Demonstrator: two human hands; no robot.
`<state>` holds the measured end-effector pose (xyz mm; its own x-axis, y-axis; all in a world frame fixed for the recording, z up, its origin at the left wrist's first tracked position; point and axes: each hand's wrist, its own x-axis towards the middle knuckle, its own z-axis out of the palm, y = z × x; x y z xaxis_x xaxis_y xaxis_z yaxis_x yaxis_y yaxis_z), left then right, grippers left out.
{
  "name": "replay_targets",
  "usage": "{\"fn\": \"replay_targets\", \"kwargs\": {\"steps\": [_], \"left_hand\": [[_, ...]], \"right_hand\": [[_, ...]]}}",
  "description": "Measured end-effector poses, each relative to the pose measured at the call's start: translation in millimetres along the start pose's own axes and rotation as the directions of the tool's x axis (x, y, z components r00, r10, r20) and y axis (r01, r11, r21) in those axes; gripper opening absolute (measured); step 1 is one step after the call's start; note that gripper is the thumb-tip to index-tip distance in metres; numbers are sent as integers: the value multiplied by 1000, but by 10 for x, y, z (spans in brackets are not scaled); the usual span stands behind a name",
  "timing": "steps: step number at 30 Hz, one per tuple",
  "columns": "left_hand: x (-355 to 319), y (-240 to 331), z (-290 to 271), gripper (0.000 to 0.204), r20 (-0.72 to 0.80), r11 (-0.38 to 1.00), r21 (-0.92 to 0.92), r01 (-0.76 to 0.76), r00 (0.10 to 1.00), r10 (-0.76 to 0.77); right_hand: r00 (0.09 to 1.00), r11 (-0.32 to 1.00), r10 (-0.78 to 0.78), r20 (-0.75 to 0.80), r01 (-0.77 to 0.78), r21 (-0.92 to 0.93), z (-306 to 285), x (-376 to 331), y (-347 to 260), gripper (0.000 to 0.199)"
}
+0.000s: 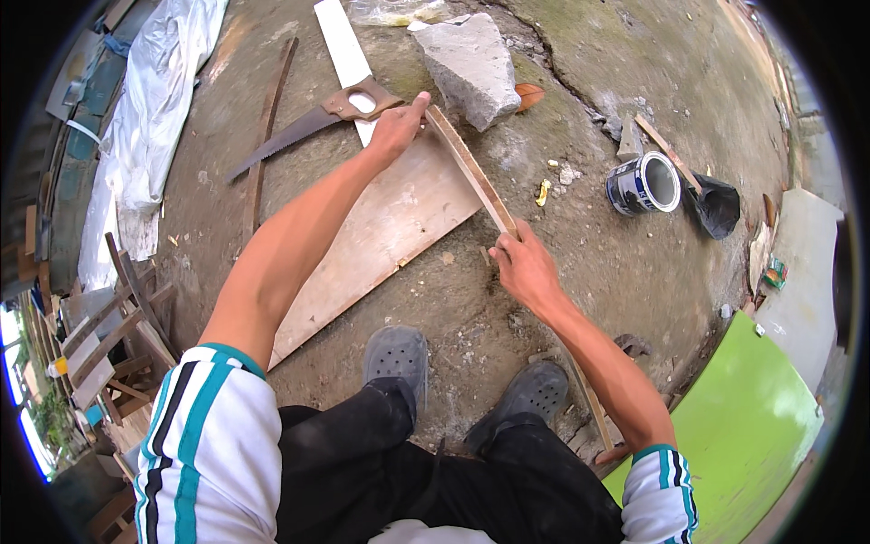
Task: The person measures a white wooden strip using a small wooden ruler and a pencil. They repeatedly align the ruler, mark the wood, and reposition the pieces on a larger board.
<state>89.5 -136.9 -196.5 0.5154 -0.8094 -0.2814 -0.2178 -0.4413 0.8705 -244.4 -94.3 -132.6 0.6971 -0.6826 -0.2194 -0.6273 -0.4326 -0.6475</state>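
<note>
1. The left hand [397, 129] is closed around the far end of a thin wooden strip [471, 170], with the thumb on top.
2. The right hand [524, 267] grips the near end of the same strip, its fingers curled around it.
3. The strip is narrow, long and brown, with a rough, worn face. It lies along the right edge of a pale plywood board [381, 231] on the ground.
4. A handsaw [313, 122] with a brown handle lies just beside the left hand.
5. A grey stone [468, 65] sits near the far end of the strip.
6. A paint can [642, 184] stands well apart, on the right.
</note>
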Motion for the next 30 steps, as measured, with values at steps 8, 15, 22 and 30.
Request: {"fn": "replay_targets", "kwargs": {"steps": [8, 15, 22, 30], "left_hand": [[-91, 242, -48, 61, 235, 953, 289, -89, 972, 19], [-33, 148, -43, 54, 172, 936, 340, -94, 984, 37], [-85, 186, -19, 55, 204, 933, 355, -55, 979, -19], [-41, 132, -30, 59, 220, 929, 367, -40, 974, -45]], "right_hand": [[1000, 998, 17, -12, -18, -68, -23, -16, 185, 15], [994, 991, 96, 47, -91, -97, -66, 29, 47, 17], [987, 985, 151, 53, -146, -88, 24, 17, 69, 21], [991, 986, 134, 5, -132, -103, 106, 29, 87, 18]]}}
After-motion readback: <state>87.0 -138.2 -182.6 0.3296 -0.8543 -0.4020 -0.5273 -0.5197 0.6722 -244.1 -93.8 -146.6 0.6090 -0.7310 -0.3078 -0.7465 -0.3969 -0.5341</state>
